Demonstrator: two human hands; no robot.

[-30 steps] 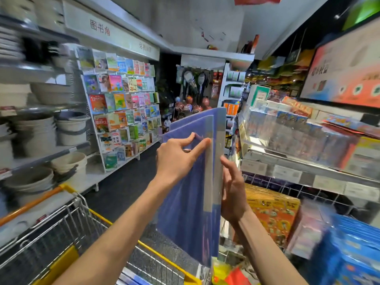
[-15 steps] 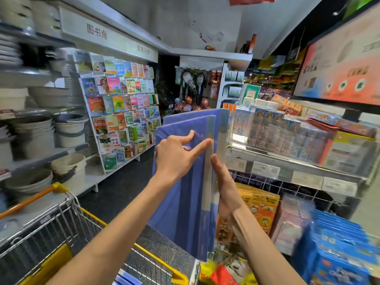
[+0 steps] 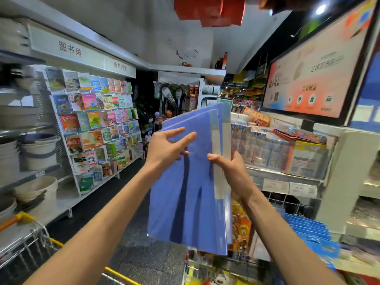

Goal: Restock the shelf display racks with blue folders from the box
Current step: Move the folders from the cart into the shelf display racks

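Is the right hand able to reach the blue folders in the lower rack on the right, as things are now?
Probably yes for the path: nothing stands between the right hand and the racked folders below it. But the hand grips the held folders, so it is not free.

Light comes from above and is uneven: a ceiling spotlight flares white at the top right and the big poster screen glows, while the far aisle sinks into dark. Glare streaks the clear strip on the blue folders, and dark shadows run down their front. The buckets at left and the blue stack at lower right are smeared with blur. Shelf lines bow at the edges.
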